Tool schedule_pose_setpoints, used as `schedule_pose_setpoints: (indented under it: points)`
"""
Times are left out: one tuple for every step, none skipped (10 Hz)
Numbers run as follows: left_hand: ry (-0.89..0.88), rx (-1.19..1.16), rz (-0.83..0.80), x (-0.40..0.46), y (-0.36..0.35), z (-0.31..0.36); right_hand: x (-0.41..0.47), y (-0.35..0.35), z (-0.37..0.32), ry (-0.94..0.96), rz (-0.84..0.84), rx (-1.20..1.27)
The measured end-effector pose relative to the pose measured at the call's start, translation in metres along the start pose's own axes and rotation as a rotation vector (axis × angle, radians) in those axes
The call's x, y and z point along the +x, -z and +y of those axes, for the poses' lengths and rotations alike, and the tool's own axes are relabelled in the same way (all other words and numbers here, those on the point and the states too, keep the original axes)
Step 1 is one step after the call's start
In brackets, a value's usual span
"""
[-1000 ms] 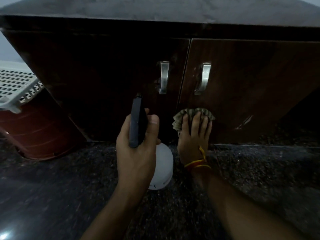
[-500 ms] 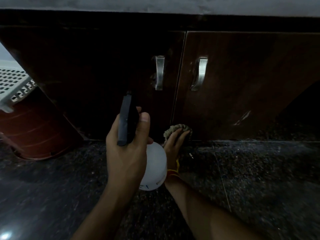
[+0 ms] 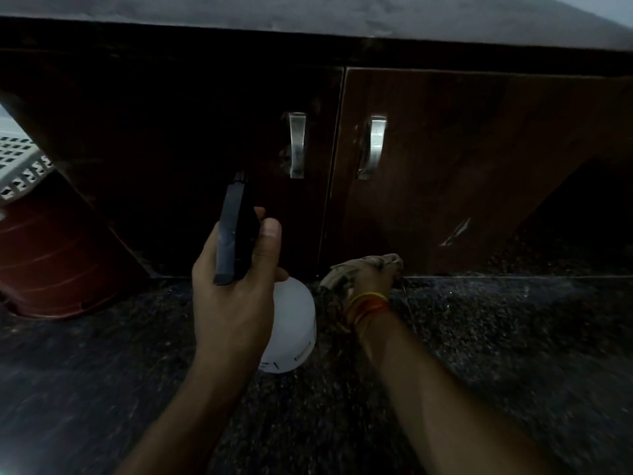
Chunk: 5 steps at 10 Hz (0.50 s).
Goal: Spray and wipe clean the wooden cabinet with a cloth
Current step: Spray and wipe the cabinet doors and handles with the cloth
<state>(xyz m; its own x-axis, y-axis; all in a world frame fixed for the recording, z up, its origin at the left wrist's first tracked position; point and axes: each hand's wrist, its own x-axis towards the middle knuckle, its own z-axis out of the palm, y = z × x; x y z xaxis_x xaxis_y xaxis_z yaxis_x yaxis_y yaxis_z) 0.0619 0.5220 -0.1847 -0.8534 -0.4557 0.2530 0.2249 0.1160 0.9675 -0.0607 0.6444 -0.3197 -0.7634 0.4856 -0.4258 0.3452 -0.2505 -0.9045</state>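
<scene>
Wooden cabinet [image 3: 445, 159]: two dark doors under a stone counter [image 3: 308, 12], each with a steel pull. Left door [image 3: 171, 149] in deep shadow; right door [image 3: 462, 166] better lit, brown grain visible. A pale scuff [image 3: 455, 232] shows low on the right door.

Cloth [image 3: 359, 269]: bunched, low down, right at the foot of the right door where it meets the floor, just right of the gap between doors. Your right hand [image 3: 371, 279] lies over it, fingers bent down around the cloth; whether they are pressing it to the wood or to the floor edge cannot be told. Coloured threads [image 3: 368, 305] at that wrist.

Spray bottle [image 3: 291, 323]: white body, black trigger head [image 3: 234, 231]. Your left hand [image 3: 233, 289] is wrapped round the neck, thumb up along the side, nozzle aimed at the left door near its handle [image 3: 296, 145]. No mist visible.

Progress, as a judgement: the cloth sits at the bottom edge of the right door, so that door looks near its last strokes, though the scuff is not gone and no wet sheen can be read in this light. The left door seems to be what is left: spray, then wipe.

Around: speckled dark floor [image 3: 479, 354]; a reddish-brown bucket [image 3: 58, 262] with a white perforated basket [image 3: 20, 166] above it, far left.
</scene>
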Motion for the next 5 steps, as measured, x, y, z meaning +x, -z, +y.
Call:
schedule_pose_setpoints:
  points:
    - [-0.009,0.002,-0.024,-0.003,-0.001,0.002,0.016,0.029,-0.026,-0.005,-0.038,0.318]
    - [-0.019,0.007,-0.034,-0.007,-0.004,0.003,0.010,0.036,-0.048,0.090,0.061,-0.022]
    - [-0.003,0.008,-0.046,-0.009,-0.007,0.003,0.004,0.033,-0.062,0.483,0.232,-0.220]
    - [-0.016,0.023,-0.051,-0.010,-0.010,0.005,0.005,0.034,-0.077,0.632,0.247,-0.227]
    - [-0.007,0.013,-0.048,-0.011,-0.013,0.008,0.011,0.038,-0.076,0.554,0.245,-0.211]
